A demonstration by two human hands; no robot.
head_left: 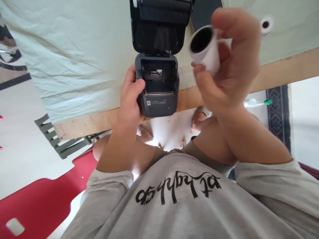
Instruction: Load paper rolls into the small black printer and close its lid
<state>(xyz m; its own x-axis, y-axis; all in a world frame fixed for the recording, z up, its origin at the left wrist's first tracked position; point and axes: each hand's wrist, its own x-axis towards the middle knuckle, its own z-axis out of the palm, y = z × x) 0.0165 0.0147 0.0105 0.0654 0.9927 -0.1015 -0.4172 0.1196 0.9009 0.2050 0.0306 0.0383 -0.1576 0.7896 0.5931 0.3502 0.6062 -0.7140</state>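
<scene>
A small dark grey label printer (pixel 157 89) stands at the near edge of the table, its lid (pixel 159 26) swung open and its paper bay showing no roll. My left hand (pixel 130 98) grips the printer's left side, thumb on its top edge. My right hand (pixel 231 66) is raised to the right of the printer and holds a white paper roll (pixel 205 48) with a dark hollow core between thumb and fingers, above the table edge.
A pale green cloth (pixel 74 56) covers the table, and its wooden edge (pixel 87 124) shows below. A second small white roll (pixel 266 24) lies at the far right. A red chair (pixel 42 199) stands lower left. My grey shirt and knees fill the foreground.
</scene>
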